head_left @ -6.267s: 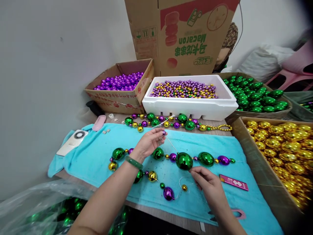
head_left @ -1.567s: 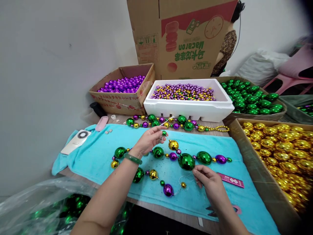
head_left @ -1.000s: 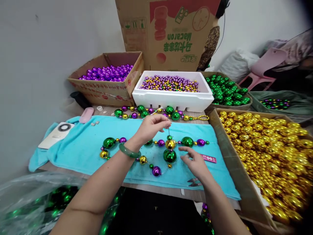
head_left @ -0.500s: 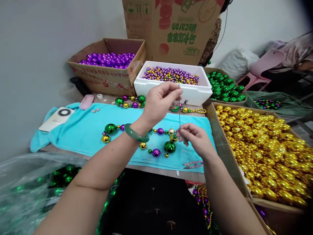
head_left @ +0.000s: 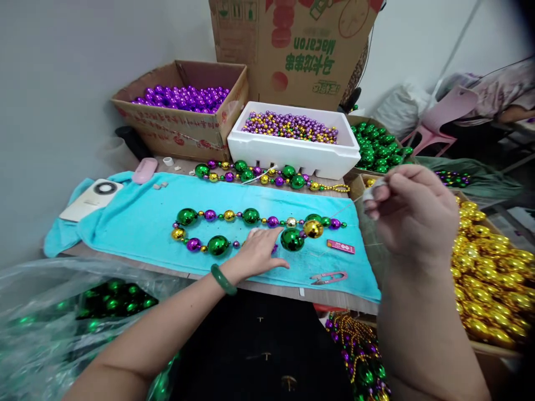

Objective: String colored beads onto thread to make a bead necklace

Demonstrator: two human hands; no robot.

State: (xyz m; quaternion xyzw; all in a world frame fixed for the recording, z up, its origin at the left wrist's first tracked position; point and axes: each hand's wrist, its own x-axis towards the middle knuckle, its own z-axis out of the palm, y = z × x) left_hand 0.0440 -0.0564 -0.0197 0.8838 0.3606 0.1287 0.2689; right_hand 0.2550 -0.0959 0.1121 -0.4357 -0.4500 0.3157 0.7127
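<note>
A loop of shiny green, gold and purple beads (head_left: pixel 251 216) lies on a turquoise towel (head_left: pixel 246 198). My left hand (head_left: pixel 259 252), with a green bangle (head_left: pixel 223 280) at its wrist, rests over the loop's near side, fingers stretched and thumb apart, hiding some beads. At the loop's right end are a big green bead (head_left: pixel 292 240) and a gold bead (head_left: pixel 313 229). From there a thin thread (head_left: pixel 346 208) runs up to my right hand (head_left: pixel 412 206), raised right of the towel and pinched closed on it. Whether a needle is in those fingers is hidden.
Pink thread snips (head_left: pixel 330 278) and a small pink packet (head_left: pixel 340 247) lie at the towel's right. Behind are a finished-looking bead strand (head_left: pixel 288 171), a white foam box (head_left: pixel 292 153) and a carton of purple beads (head_left: pixel 167 125). Gold beads (head_left: pixel 485 289) fill a carton at right.
My right hand has moved right and up, drawing the thread out. My left hand has dropped from the raised needle-like rod onto the beads and opened. The packet now shows.
</note>
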